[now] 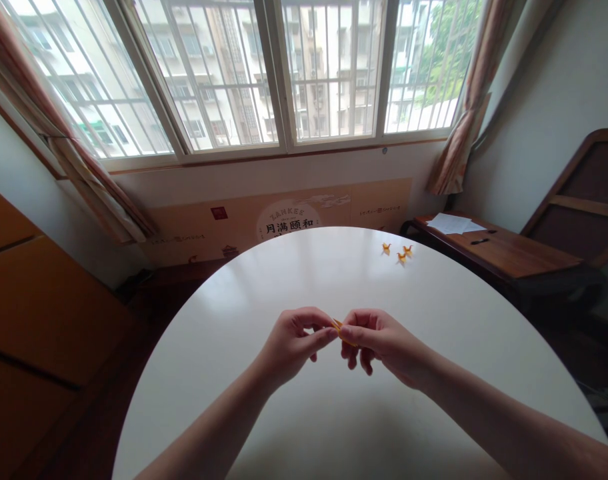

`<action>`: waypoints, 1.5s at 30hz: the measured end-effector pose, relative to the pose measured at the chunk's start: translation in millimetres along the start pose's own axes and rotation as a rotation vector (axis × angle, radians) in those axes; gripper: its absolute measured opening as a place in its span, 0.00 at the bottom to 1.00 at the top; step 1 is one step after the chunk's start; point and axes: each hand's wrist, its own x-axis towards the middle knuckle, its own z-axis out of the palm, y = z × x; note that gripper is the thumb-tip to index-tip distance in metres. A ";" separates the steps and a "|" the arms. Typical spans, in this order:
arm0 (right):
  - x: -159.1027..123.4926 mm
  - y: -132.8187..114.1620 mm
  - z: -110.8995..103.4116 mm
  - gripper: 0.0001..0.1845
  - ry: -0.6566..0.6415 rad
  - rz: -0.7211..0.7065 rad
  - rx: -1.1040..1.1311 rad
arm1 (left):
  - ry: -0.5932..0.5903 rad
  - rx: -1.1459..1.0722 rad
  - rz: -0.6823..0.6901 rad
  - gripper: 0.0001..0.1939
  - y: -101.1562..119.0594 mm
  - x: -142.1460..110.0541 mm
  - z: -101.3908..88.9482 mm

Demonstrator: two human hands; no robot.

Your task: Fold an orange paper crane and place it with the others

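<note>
Between my two hands is a small piece of folded yellow paper (337,325), held above the middle of the white round table (304,413). My left hand (299,337) pinches its left side between thumb and index finger. From the other side, my right hand (374,337) grips it with thumb and forefinger, the other fingers curled below. Most of the paper is hidden behind the fingertips. Farther back on the table, to the right, stand three small folded paper cranes, one at the left (386,248), one at the right (408,250) and one in front (401,258).
Right of the table is a low wooden side table (529,250) with white paper sheets (454,223) and a dark pen (480,241). A wooden chair (579,193) leans there. An orange-brown cabinet (44,320) stands at left. Barred windows (329,73) and curtains (464,147) line the back.
</note>
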 end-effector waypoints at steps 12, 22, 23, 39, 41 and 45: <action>0.5 -0.3 0.1 0.21 0.032 -0.099 -0.132 | -0.001 0.033 -0.026 0.14 -0.8 -1.8 0.3; -2.1 2.9 3.7 0.15 0.154 -0.184 -0.307 | 0.097 0.195 -0.011 0.09 2.3 -4.8 9.1; -2.5 2.2 4.7 0.14 0.152 -0.189 -0.305 | 0.095 0.190 -0.014 0.09 2.2 -5.0 9.6; -3.0 -8.7 -6.0 0.14 -0.067 -0.062 -0.237 | 0.008 0.192 0.031 0.10 3.8 -4.7 0.3; -2.4 -8.3 -6.5 0.15 -0.056 -0.065 -0.255 | 0.026 0.227 0.062 0.09 2.8 -5.4 -0.6; -3.4 -7.5 -5.6 0.14 -0.023 -0.079 -0.346 | 0.031 0.284 0.057 0.08 2.0 -6.0 -1.2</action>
